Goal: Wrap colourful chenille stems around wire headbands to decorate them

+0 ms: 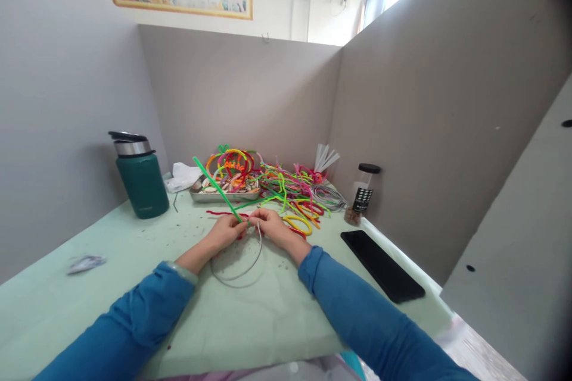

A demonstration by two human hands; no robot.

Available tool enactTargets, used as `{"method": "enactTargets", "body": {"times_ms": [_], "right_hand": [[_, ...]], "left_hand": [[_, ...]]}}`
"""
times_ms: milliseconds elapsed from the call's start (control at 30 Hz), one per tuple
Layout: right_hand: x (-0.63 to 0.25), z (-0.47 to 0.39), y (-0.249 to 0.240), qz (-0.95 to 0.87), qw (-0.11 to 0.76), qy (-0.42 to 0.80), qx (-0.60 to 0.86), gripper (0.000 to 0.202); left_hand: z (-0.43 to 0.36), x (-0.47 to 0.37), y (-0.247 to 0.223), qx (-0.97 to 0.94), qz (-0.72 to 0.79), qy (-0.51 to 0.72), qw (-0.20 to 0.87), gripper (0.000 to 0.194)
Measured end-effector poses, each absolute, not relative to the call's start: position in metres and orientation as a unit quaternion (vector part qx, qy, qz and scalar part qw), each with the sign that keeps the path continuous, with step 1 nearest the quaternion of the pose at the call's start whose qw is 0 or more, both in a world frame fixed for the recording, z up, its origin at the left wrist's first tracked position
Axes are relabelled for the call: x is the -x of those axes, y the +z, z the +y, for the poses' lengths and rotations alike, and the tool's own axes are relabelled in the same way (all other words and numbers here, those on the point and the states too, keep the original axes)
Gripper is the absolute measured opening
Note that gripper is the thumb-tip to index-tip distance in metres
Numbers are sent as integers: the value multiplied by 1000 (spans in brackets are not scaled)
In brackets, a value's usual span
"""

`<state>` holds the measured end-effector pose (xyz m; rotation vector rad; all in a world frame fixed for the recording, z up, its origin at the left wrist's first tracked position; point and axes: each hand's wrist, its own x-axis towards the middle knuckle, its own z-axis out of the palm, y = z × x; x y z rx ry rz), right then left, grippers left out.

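Holding one green pipe cleaner [217,188], one grey hoop [260,245]: two hands [227,231] [271,226].

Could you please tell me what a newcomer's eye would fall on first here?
Probably the tangled heap of brightly coloured fuzzy stems at the back of the table. Next might come the long green stem slanting up from the left hand's grip, near a thin grey loop. The dark green bottle at the table's left side would likely also stand out.
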<state>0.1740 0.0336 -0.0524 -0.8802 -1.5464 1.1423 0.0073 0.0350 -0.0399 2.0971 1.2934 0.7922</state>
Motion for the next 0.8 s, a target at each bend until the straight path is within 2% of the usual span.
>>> {"method": "enactTargets", "body": {"times_ms": [300, 600, 800], "right_hand": [[-175, 35, -53, -639, 488, 472, 362, 12], [-174, 32, -49, -635, 489, 474, 365, 8], [-174, 30, -48, -638, 488, 471, 365, 9]], "left_hand": [[31, -8, -35, -788, 463, 306, 265, 24], [32, -7, -35, -809, 464, 295, 209, 29], [34, -8, -39, -779, 489, 296, 256, 37]]}}
